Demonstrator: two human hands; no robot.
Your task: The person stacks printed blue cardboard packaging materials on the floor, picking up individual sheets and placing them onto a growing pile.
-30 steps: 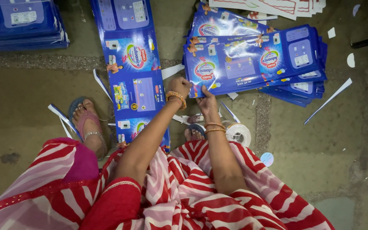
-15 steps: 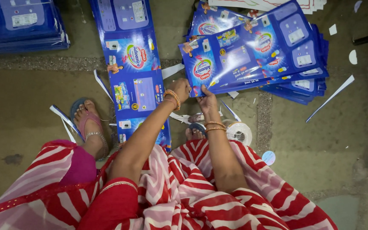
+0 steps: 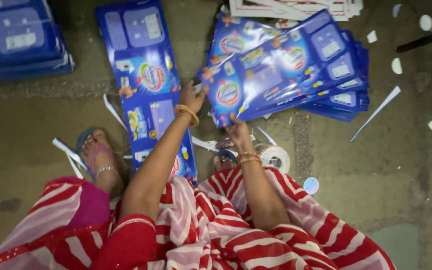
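Note:
A blue printed flat carton sheet (image 3: pixel 276 70) is tilted up off a stack of similar blue sheets (image 3: pixel 343 97) on the concrete floor. My left hand (image 3: pixel 192 97) holds its near left corner, and my right hand (image 3: pixel 236 129) grips its near edge from below. Both wrists wear gold bangles. Another long blue printed sheet (image 3: pixel 148 85) lies flat on the floor under my left forearm.
A stack of blue sheets (image 3: pixel 18 42) sits at the far left. White and red printed sheets (image 3: pixel 296 7) lie at the top. A roll of clear tape (image 3: pixel 275 157) rests by my right foot. Paper scraps (image 3: pixel 376 120) litter the floor. My sandalled left foot (image 3: pixel 96 152) is at the left.
The top blue sheet has been lifted and swung counter-clockwise, its far end rising toward the upper right. Both hands moved slightly with its near edge.

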